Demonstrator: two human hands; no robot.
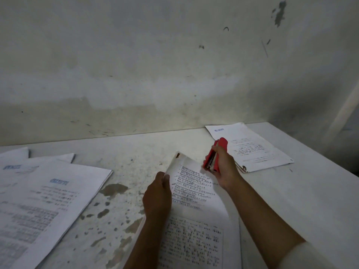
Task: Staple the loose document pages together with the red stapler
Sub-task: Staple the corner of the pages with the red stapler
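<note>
A set of printed document pages (194, 193) lies in front of me, its far end lifted off the white table (134, 158). My left hand (158, 195) pinches the pages' left edge near the top, thumb on the paper. The top left corner carries a brown stain. My right hand (223, 167) grips the red stapler (214, 155), which points down and left, just off the pages' upper right edge and a little above them. I cannot tell whether the stapler's jaws touch the paper.
A stack of printed pages (250, 148) lies at the back right near the wall. More loose printed sheets (44, 200) spread over the table's left side. The tabletop between shows worn, chipped patches. A stained wall (174, 65) closes off the back.
</note>
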